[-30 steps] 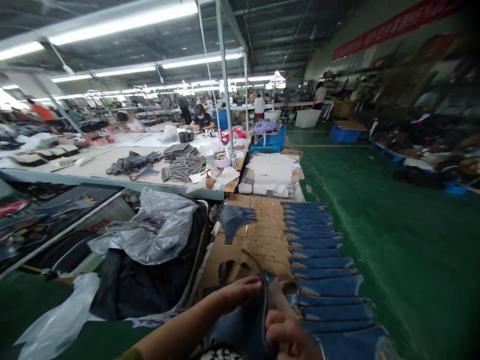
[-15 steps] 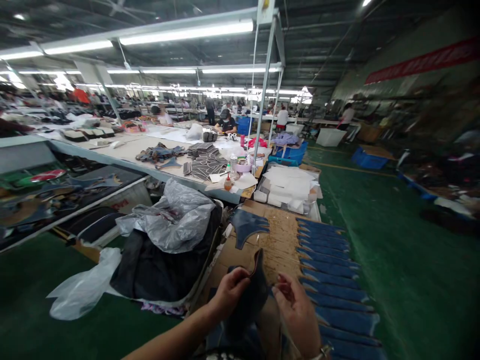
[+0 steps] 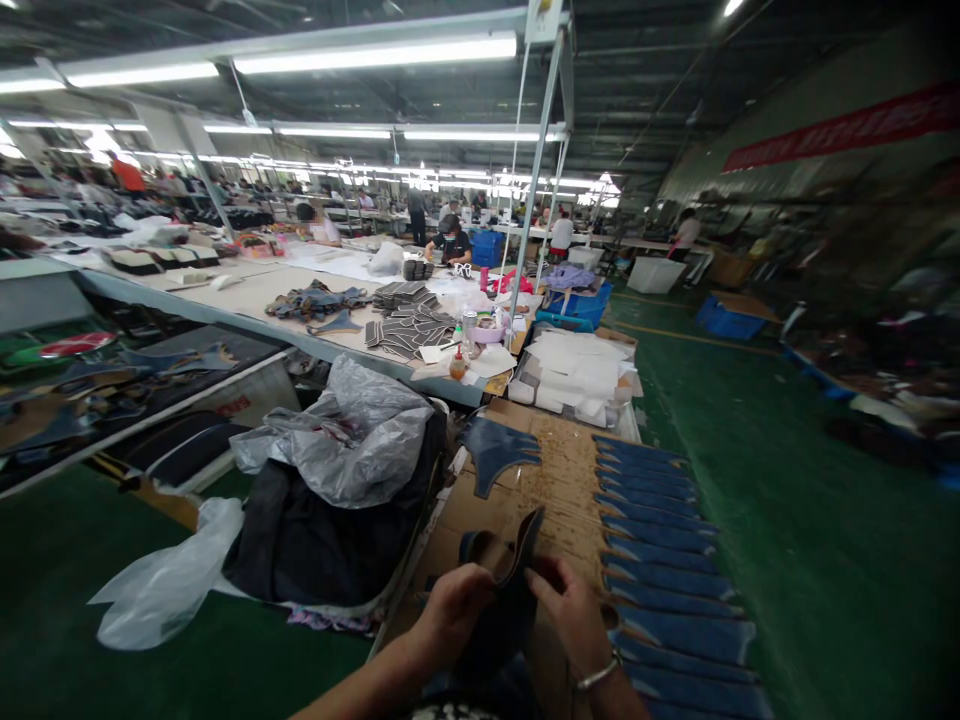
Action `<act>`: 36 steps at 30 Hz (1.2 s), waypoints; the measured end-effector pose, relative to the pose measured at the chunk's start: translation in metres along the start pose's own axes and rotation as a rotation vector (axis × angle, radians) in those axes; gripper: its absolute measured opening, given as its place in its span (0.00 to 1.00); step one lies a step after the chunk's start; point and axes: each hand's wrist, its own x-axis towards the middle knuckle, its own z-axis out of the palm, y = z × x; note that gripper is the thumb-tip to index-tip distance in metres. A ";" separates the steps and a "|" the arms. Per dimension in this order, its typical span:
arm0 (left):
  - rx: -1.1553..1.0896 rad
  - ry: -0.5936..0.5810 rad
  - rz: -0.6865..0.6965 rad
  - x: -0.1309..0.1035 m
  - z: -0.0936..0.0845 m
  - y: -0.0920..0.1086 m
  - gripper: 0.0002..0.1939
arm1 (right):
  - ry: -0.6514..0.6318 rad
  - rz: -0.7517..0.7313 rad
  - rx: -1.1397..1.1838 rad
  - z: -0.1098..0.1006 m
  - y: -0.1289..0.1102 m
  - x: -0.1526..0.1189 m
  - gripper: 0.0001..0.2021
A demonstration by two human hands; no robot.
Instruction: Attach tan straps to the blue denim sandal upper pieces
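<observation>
Left hand (image 3: 454,612) and right hand (image 3: 571,610) pinch a dark denim piece (image 3: 508,580) at bottom centre (a white bin (image 3: 657,273) upper right, contents unseen).

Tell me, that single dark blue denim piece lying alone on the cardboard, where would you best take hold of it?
The lone denim piece lies flat on the cardboard, apart from the overlapped row of blue pieces. I would probably pinch its narrow lower tip, which points toward the wearer's left hand and right hand. Coming from above on the near side looks easiest, since flat cloth gives a grip only at an edge.

Dark denim pc (image 3: 510,580), folded, upright
</observation>
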 end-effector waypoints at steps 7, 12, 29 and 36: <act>0.090 -0.092 0.040 -0.009 -0.003 -0.012 0.11 | 0.114 -0.053 -0.085 0.001 0.004 -0.005 0.14; 0.190 -0.160 0.154 -0.011 0.000 -0.010 0.10 | 0.072 -0.112 -0.048 0.006 0.009 -0.009 0.16; -0.270 -0.087 -0.194 0.006 0.000 0.036 0.13 | -0.036 -0.063 0.070 0.007 0.004 -0.039 0.09; -0.811 -0.218 -0.616 0.013 0.002 0.039 0.15 | -0.277 -0.404 -0.208 0.002 -0.008 -0.052 0.07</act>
